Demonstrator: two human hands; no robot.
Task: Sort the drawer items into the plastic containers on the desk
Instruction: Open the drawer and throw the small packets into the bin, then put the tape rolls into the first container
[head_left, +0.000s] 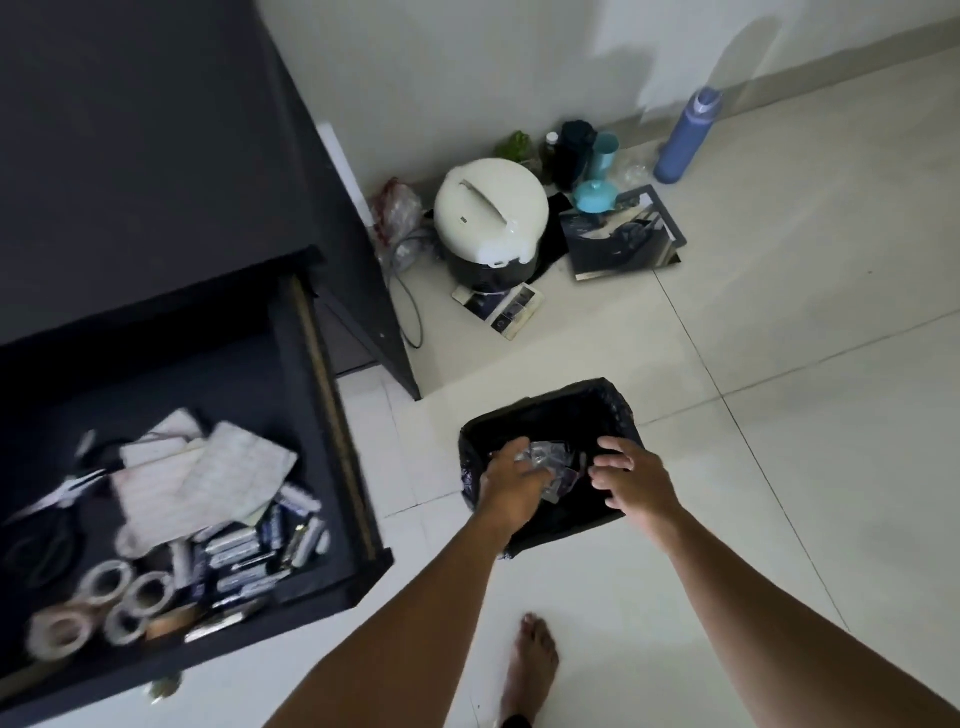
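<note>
An open black drawer (306, 415) at the lower left holds papers (208, 478), several batteries (249, 551), rolls of tape (109, 597) and scissors (57, 493). On the floor stands a black bin lined with a dark bag (566, 410). My left hand (511, 480) is over the bin, fingers curled on crumpled clear plastic wrappers (550, 460). My right hand (631, 475) hovers beside it over the bin, fingers spread, holding nothing.
The black desk (156, 130) rises at the upper left. A white rice cooker (491, 223), a blue bottle (685, 137), teal cups and magazines (623, 234) sit by the wall. My bare foot (532, 660) stands on the white tiles below the bin.
</note>
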